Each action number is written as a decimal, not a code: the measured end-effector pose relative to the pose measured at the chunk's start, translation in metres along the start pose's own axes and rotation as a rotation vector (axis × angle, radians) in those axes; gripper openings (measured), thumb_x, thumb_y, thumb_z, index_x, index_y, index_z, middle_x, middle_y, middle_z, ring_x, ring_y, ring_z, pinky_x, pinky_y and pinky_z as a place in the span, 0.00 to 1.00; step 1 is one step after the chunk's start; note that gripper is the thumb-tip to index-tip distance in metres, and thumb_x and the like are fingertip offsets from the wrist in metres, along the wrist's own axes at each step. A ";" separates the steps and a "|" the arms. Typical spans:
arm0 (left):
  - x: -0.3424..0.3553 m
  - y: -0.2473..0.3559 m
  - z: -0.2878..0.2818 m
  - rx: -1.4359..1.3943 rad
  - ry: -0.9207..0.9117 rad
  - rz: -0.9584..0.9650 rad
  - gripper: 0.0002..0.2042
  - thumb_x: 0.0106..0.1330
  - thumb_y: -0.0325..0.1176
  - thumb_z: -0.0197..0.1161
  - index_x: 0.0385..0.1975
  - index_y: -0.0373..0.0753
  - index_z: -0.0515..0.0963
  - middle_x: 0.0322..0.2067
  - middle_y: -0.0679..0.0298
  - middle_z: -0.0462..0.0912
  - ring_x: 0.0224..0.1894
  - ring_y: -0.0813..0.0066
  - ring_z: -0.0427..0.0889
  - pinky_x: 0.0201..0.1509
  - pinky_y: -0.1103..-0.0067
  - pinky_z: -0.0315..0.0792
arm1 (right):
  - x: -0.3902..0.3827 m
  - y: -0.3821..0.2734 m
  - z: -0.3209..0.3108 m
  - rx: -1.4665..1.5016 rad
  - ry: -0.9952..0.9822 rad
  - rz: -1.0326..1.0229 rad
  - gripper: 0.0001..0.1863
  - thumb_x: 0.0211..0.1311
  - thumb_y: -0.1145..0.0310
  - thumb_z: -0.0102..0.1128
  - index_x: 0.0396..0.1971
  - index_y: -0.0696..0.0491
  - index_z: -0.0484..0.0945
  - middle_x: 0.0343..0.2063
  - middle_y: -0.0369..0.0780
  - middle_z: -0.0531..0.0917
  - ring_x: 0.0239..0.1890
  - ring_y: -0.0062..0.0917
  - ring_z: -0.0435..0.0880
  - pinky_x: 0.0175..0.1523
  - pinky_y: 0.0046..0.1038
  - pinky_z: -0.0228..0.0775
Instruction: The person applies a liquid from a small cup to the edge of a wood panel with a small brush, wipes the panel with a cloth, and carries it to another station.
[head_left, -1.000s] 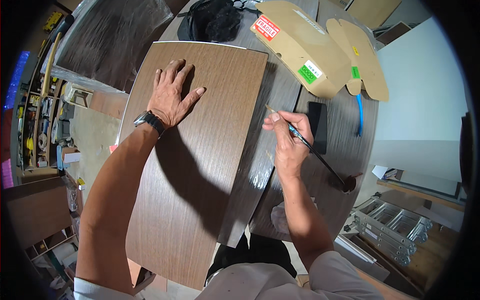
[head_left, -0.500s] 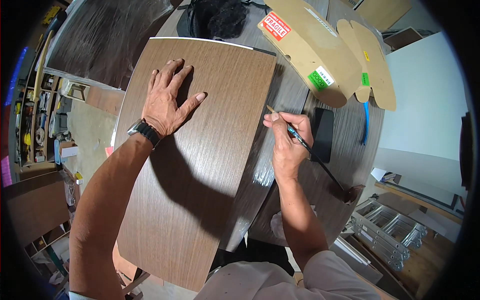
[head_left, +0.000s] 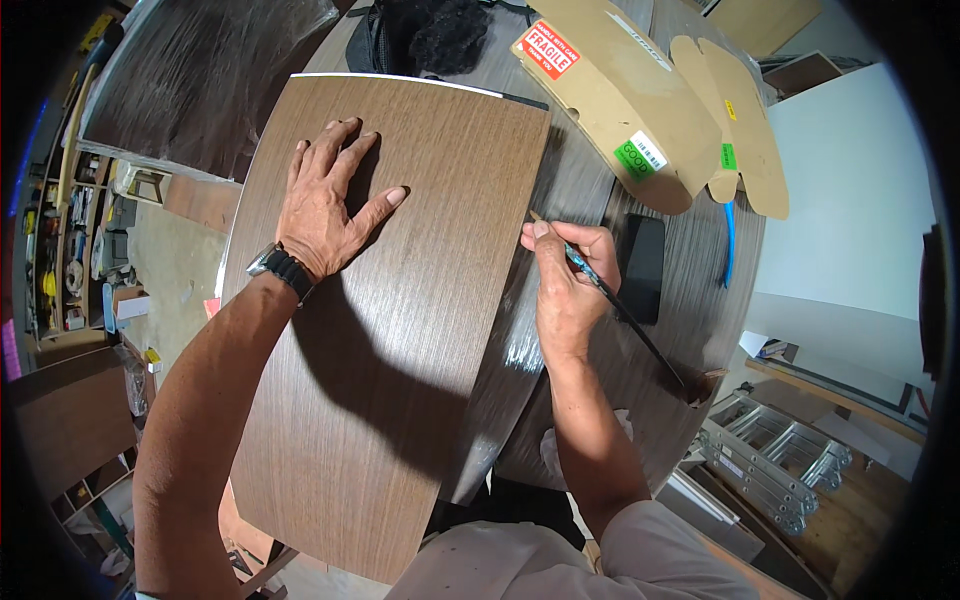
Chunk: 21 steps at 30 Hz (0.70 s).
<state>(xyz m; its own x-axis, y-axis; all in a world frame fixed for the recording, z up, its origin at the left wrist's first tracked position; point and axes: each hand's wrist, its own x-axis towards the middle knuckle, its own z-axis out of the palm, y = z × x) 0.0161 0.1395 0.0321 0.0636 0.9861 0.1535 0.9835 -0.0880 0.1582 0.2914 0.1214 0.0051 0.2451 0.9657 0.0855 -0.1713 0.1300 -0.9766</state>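
A large brown wood-grain panel (head_left: 430, 180) lies on the grey-brown table (head_left: 690, 300). My left hand (head_left: 325, 210) rests flat on the panel with fingers spread. My right hand (head_left: 568, 280) grips a thin dark brush (head_left: 643, 338) beside the panel's right edge. The brush tip is close to that edge; I cannot tell if it touches. A black phone (head_left: 645, 265) lies just right of my right hand. A small dark container (head_left: 705, 385) is by the far end of the handle, and crumpled white material (head_left: 550, 440) is partly hidden by my right forearm.
Opened cardboard boxes (head_left: 610, 100) and a blue strip (head_left: 729, 245) lie at upper right, a black bag (head_left: 415, 40) at the back. A plastic-wrapped piece (head_left: 190, 70) is upper left, with cluttered shelves (head_left: 75, 260) beyond. An aluminium ladder (head_left: 765, 460) is at lower right.
My right hand and the brush have moved a little left, closer to the panel's edge. My left hand stays spread on the panel. The view has shifted slightly.
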 end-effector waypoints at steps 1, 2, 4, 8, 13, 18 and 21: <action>0.000 0.000 0.000 0.000 0.000 0.001 0.42 0.64 0.72 0.57 0.72 0.49 0.69 0.75 0.57 0.63 0.79 0.54 0.56 0.84 0.51 0.43 | 0.000 0.001 0.000 -0.011 -0.006 -0.010 0.07 0.66 0.84 0.65 0.38 0.61 0.76 0.32 0.42 0.86 0.37 0.22 0.88 0.43 0.22 0.83; 0.000 0.000 0.000 -0.002 0.001 0.001 0.42 0.64 0.72 0.57 0.72 0.49 0.69 0.75 0.57 0.63 0.79 0.54 0.56 0.84 0.51 0.43 | 0.000 0.001 0.000 -0.013 -0.006 -0.012 0.07 0.66 0.84 0.65 0.38 0.61 0.76 0.32 0.42 0.86 0.37 0.22 0.88 0.43 0.22 0.83; -0.001 0.000 0.001 -0.019 -0.002 -0.006 0.42 0.64 0.72 0.57 0.72 0.49 0.69 0.75 0.57 0.63 0.79 0.54 0.56 0.84 0.51 0.43 | 0.001 0.000 -0.001 -0.039 -0.019 0.003 0.07 0.65 0.84 0.65 0.38 0.60 0.76 0.32 0.42 0.86 0.36 0.22 0.88 0.43 0.23 0.82; -0.001 0.000 0.002 -0.004 -0.002 -0.008 0.42 0.64 0.73 0.57 0.72 0.49 0.69 0.75 0.57 0.63 0.79 0.55 0.56 0.84 0.51 0.43 | 0.001 0.003 -0.001 -0.034 -0.025 -0.006 0.07 0.65 0.84 0.65 0.38 0.60 0.75 0.32 0.42 0.85 0.36 0.22 0.88 0.43 0.23 0.82; -0.002 0.000 0.001 -0.010 -0.004 -0.016 0.43 0.64 0.73 0.57 0.72 0.49 0.69 0.75 0.57 0.63 0.79 0.55 0.55 0.84 0.51 0.43 | 0.004 0.009 -0.003 -0.115 -0.025 -0.028 0.08 0.64 0.83 0.67 0.37 0.59 0.76 0.30 0.38 0.84 0.32 0.15 0.82 0.38 0.20 0.77; 0.000 0.000 0.001 0.006 0.002 -0.010 0.43 0.64 0.73 0.57 0.72 0.49 0.69 0.75 0.57 0.63 0.79 0.55 0.55 0.84 0.52 0.43 | 0.006 0.009 -0.002 -0.106 -0.013 -0.036 0.09 0.63 0.82 0.69 0.36 0.58 0.77 0.29 0.35 0.82 0.30 0.13 0.78 0.36 0.19 0.73; -0.001 0.000 0.000 0.001 -0.003 -0.014 0.42 0.64 0.73 0.57 0.72 0.49 0.69 0.75 0.57 0.62 0.79 0.55 0.55 0.84 0.52 0.43 | 0.005 0.012 -0.002 -0.111 -0.014 -0.030 0.09 0.63 0.82 0.69 0.36 0.58 0.77 0.29 0.34 0.81 0.30 0.12 0.78 0.35 0.19 0.73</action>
<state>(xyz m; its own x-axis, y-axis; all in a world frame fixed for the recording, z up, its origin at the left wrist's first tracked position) 0.0165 0.1387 0.0320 0.0499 0.9877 0.1482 0.9845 -0.0736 0.1589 0.2930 0.1275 -0.0062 0.2350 0.9649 0.1170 -0.0568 0.1338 -0.9894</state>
